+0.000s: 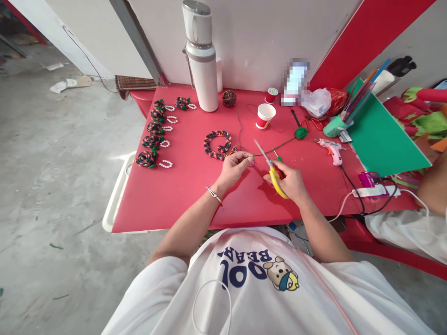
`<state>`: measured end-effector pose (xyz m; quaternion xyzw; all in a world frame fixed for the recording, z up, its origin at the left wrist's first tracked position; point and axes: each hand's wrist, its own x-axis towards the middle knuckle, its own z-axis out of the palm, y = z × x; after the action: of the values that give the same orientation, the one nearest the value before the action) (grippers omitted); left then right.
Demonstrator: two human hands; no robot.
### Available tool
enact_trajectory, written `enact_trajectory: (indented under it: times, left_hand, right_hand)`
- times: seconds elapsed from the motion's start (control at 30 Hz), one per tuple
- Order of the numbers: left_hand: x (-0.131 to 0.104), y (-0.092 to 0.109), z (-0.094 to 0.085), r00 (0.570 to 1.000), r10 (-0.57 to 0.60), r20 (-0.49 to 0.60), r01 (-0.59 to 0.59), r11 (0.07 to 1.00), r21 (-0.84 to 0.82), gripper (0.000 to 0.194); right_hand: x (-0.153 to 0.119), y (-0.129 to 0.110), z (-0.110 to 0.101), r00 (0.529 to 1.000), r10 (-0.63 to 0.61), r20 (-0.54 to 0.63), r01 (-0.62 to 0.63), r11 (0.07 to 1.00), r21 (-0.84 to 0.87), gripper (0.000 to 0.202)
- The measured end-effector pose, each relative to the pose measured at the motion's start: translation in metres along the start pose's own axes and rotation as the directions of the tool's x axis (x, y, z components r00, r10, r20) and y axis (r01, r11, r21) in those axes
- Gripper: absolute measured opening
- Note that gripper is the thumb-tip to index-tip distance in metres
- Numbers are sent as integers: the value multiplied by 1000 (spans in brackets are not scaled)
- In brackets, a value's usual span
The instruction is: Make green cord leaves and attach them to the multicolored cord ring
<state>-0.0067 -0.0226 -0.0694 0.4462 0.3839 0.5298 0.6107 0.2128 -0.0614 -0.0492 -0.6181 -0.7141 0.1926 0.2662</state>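
My left hand (237, 168) pinches the end of a dark green yarn (286, 142), which runs right to a small green yarn ball (301, 133). In my right hand (290, 182) are scissors (275, 179) with yellow and red handles, their blades pointing up and left near the yarn. A crochet hook (278, 157) with a green handle shows just above the right hand. Just beyond my left hand lies a curled multicoloured crocheted strip (212, 148).
Several yarn roses (146, 158) with white bead loops stand at the left. Behind are a white bottle (206, 79), a multicoloured yarn ball (229, 98) and a paper cup (265, 116). A pink glue gun (333, 150) and power strip (372, 191) lie at the right, beside another person's arm.
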Motion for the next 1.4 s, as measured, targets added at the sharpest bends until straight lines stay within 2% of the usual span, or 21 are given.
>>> enact_trajectory:
  times: [0.07,0.23,0.3,0.37,0.43,0.5,0.53,0.67,0.73,0.77,0.87,1.07,1.2,1.33,1.4]
  left_hand:
    - [0,1,0,1000,-23,-12,23,1000,-18,49]
    - [1,-1,0,991,-128,24,130,981,-146,54]
    - [2,-1,-1,988,-145,62,153,974,-169,55]
    - [3,-2,-1,984,-151,96,165,973,-161,57]
    - [3,-3,-1,982,-155,110,169,976,-135,59]
    - [3,-4,1,981,-157,114,170,979,-110,60]
    - [3,-5,1,981,-157,111,168,981,-101,60]
    - [3,-7,3,985,-144,97,151,986,-70,60]
    - [3,-8,2,987,-127,94,133,990,-55,58]
    - [3,-8,1,988,-122,92,127,991,-53,57]
    - [5,-10,-2,988,-135,75,141,987,-80,57]
    - [4,-8,1,985,-174,17,175,977,-123,50]
    - [4,-8,4,986,-160,-34,156,981,-115,50]
    - [5,-13,1,991,-119,-59,114,990,-80,47]
    - [6,-15,-1,995,-78,-64,77,997,-22,44]
  right_hand:
    - [3,14,-6,994,66,-86,-68,997,-30,62]
    - [-5,71,-33,934,104,-341,-232,904,-359,60]
    - [-14,92,-45,928,134,-347,-280,865,-417,49]
    - [-20,101,-55,938,121,-326,-258,870,-420,37]
    - [-21,96,-60,935,89,-342,-225,896,-382,27]
    - [-15,77,-56,925,73,-373,-195,933,-302,26]
    - [-10,63,-50,914,111,-390,-161,982,-98,26]
    - [20,4,-9,982,50,-182,-24,990,141,29]
    - [36,-15,12,999,-32,-27,39,949,314,34]
    - [42,-20,21,997,-71,0,66,934,351,34]
    - [57,-22,37,991,-131,-26,131,917,377,31]
    - [64,-14,44,988,-150,-33,151,904,401,29]
    - [60,-10,50,996,-83,-14,78,843,532,30]
    - [57,-3,56,993,-36,111,-55,697,715,57]
    - [56,-2,57,987,-29,155,-99,654,750,62]
